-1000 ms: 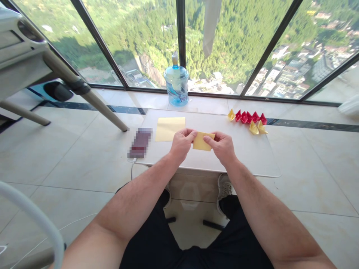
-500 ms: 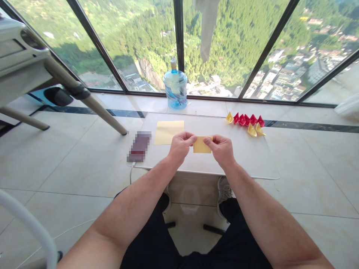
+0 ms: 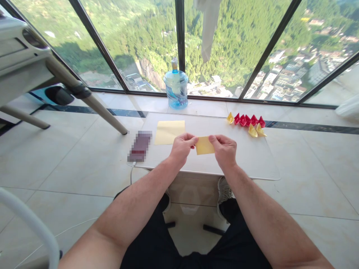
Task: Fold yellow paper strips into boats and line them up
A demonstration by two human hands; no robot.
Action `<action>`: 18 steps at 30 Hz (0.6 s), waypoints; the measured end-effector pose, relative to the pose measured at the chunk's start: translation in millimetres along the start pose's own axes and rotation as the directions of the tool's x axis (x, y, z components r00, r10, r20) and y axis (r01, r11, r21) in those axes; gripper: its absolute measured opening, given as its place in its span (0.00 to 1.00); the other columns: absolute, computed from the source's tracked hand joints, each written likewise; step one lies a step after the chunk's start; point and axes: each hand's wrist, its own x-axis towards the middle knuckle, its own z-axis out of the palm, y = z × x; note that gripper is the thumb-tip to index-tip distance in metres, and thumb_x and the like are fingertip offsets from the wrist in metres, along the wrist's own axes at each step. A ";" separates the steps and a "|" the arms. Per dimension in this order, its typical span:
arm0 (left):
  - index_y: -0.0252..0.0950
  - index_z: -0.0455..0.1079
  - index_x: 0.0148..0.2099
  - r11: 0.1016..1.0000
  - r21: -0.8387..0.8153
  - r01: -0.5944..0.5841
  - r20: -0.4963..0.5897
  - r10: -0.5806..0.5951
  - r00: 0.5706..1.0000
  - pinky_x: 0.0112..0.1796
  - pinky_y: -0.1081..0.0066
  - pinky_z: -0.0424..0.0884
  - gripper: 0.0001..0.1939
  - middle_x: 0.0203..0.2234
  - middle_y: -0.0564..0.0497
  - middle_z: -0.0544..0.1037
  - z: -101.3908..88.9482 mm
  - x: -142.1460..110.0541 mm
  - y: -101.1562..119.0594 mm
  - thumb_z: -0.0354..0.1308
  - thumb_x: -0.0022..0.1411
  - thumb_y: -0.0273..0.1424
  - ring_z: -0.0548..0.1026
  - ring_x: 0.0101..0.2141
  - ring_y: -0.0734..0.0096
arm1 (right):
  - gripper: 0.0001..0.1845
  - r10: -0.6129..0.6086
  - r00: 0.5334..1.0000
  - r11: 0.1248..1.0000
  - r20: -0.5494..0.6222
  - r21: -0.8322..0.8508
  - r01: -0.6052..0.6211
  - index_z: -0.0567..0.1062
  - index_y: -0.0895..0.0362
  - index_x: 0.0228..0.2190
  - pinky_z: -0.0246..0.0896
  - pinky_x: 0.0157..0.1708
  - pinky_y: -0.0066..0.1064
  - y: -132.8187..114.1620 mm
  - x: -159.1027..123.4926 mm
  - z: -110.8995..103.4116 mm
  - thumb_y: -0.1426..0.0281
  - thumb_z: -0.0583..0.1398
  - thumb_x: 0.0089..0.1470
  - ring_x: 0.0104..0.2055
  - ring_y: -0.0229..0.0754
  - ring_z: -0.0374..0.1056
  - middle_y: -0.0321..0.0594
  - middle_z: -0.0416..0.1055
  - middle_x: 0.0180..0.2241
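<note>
A small yellow rectangle of folded paper (image 3: 205, 145) is held level above the white low table (image 3: 238, 160). My left hand (image 3: 183, 146) pinches its left edge between thumb and fingers. At the upper right corner, my right hand (image 3: 224, 147) grips it with the thumb on top. Just behind my left hand lies a stack of pale yellow paper (image 3: 169, 131), flat on the table. Toward the far right corner stand several red folded paper boats (image 3: 249, 120) in a row, with yellow folded paper boats (image 3: 252, 130) beside them.
A blurred phone-like object (image 3: 140, 146) with a white cable lies at the table's left end. Behind the table a blue water jug (image 3: 176, 89) stands against the window. A treadmill-like frame (image 3: 92, 108) reaches down on the left. My shoes (image 3: 224, 190) are under the near edge.
Both hands have shifted slightly right with the yellow paper, which is now a little tilted. My right thumb has moved toward the paper's right edge, leaving more of its face showing.
</note>
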 end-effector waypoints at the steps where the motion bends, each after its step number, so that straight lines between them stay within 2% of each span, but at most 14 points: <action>1: 0.34 0.70 0.24 1.000 -0.001 0.001 -0.001 -0.001 1.000 0.27 0.73 0.61 0.11 0.20 0.55 0.70 1.5 -0.9 0.2 0.69 0.46 0.33 0.65 0.23 0.79 | 0.19 -0.005 1.000 1.000 -0.023 0.002 0.005 0.76 0.56 0.22 0.59 0.25 0.30 0.1 -0.5 0.5 0.53 0.64 0.50 0.25 0.39 0.62 0.35 0.67 0.21; 6: 0.34 0.70 0.22 1.000 0.013 0.017 -0.041 -0.016 0.999 0.26 0.73 0.60 0.10 0.18 0.55 0.70 5.8 -2.9 0.3 0.68 0.45 0.32 0.63 0.21 0.79 | 0.21 -0.027 0.996 0.999 -0.086 -0.026 0.025 0.72 0.56 0.19 0.54 0.23 0.29 0.2 -2.9 3.5 0.54 0.63 0.52 0.24 0.37 0.59 0.33 0.63 0.19; 11: 0.35 0.69 0.22 0.999 -0.010 0.034 -0.083 -0.035 0.996 0.25 0.73 0.58 0.11 0.17 0.56 0.69 -0.3 1.5 -0.6 0.68 0.43 0.33 0.62 0.20 0.80 | 0.17 0.013 0.998 1.000 0.057 -0.019 -0.012 0.78 0.57 0.27 0.59 0.26 0.29 0.4 -1.0 2.0 0.54 0.63 0.52 0.27 0.39 0.65 0.36 0.72 0.24; 13: 0.34 0.69 0.23 0.999 -0.027 0.032 -0.101 -0.035 0.994 0.25 0.73 0.59 0.11 0.17 0.55 0.69 -3.3 3.4 -0.1 0.68 0.43 0.33 0.62 0.20 0.80 | 0.17 0.046 0.993 0.998 0.113 -0.058 -0.039 0.78 0.57 0.26 0.57 0.24 0.29 0.5 0.9 -0.3 0.55 0.65 0.50 0.25 0.39 0.64 0.36 0.72 0.23; 16: 0.34 0.70 0.23 0.999 -0.021 0.029 -0.110 -0.031 0.993 0.25 0.73 0.59 0.11 0.18 0.55 0.70 -5.7 4.8 0.7 0.69 0.43 0.34 0.63 0.21 0.79 | 0.19 0.074 0.991 0.988 0.108 -0.141 -0.058 0.76 0.58 0.21 0.51 0.20 0.29 1.3 3.5 -3.7 0.54 0.66 0.48 0.21 0.36 0.59 0.34 0.67 0.18; 18: 0.34 0.70 0.24 1.000 -0.004 0.031 -0.101 -0.031 0.994 0.25 0.73 0.59 0.12 0.19 0.54 0.71 -5.9 5.0 0.6 0.69 0.43 0.35 0.64 0.21 0.79 | 0.20 0.069 0.993 0.989 0.092 -0.140 -0.056 0.76 0.58 0.21 0.51 0.21 0.29 2.0 4.5 -5.0 0.54 0.66 0.48 0.21 0.36 0.58 0.34 0.67 0.17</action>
